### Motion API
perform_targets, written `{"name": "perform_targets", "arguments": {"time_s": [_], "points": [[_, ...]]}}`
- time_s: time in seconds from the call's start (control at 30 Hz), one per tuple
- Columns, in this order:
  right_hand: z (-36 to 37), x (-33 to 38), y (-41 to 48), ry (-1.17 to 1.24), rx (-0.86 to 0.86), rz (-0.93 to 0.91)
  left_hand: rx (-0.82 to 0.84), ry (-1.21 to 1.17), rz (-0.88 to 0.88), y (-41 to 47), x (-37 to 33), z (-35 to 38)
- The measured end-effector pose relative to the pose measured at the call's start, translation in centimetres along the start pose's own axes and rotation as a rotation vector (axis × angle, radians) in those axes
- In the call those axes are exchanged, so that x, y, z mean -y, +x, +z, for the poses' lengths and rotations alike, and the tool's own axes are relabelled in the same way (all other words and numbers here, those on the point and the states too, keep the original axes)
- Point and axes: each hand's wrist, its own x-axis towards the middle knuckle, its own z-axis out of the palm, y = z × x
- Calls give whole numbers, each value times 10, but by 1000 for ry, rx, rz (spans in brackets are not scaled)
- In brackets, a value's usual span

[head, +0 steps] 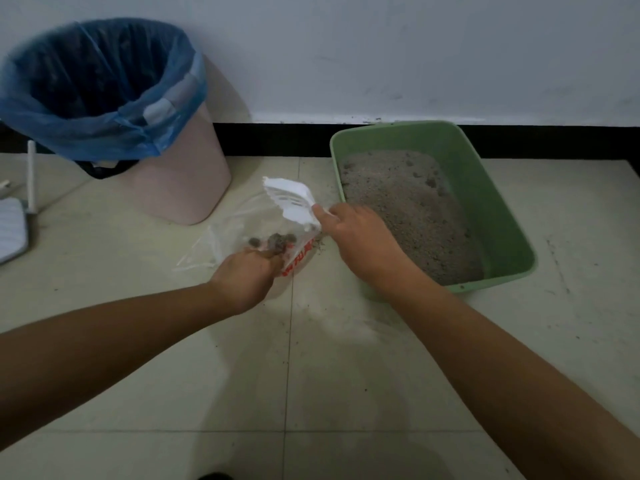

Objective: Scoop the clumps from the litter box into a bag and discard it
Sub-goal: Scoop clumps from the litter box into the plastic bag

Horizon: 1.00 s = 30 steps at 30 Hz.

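Observation:
A green litter box (491, 188) with grey-brown litter stands on the tiled floor at the right, against the wall. My right hand (360, 240) grips the handle of a white slotted scoop (292, 202), tipped over the mouth of a clear plastic bag (239, 223) with red print. My left hand (247, 275) grips the bag's near edge and holds it open. A few dark clumps (273, 241) lie inside the bag, just above my left fingers. The bag rests on the floor between the bin and the litter box.
A pink waste bin (187, 174) lined with a blue bag (104, 88) stands at the back left. A white device with an upright antenna (10, 226) and a cable lies at the far left. Litter grains are scattered on the floor near the box.

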Motion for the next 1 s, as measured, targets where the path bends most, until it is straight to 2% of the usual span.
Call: {"name": "perform_targets", "arguments": {"time_s": [0.13, 0.27, 0.4, 0.53, 0.7, 0.77, 0.83, 0.93, 1.0], "points": [[-5, -21, -3, 196, -161, 71, -39, -54, 23, 5, 5, 0], [-18, -47, -4, 398, -219, 318, -118, -124, 34, 19, 2, -1], [-15, -90, -1, 355, -219, 523, -235, -341, -155, 42, -21, -15], [-13, -119, 0, 302, -178, 587, -316, -597, -332, 69, -48, -32], [-12, -128, 16, 284, -154, 610, -238, -823, -496, 113, -76, -42], [-9, -129, 29, 224, -123, 581, -186, -900, -557, 137, -83, -41], [-7, -133, 43, 33, -69, 521, -179, -938, -594, 158, -92, -38], [-5, -145, 62, -247, 59, 429, -248, -963, -657, 171, -105, -26], [-4, -153, 77, -349, 153, 371, -310, -957, -697, 168, -113, -16]]}}
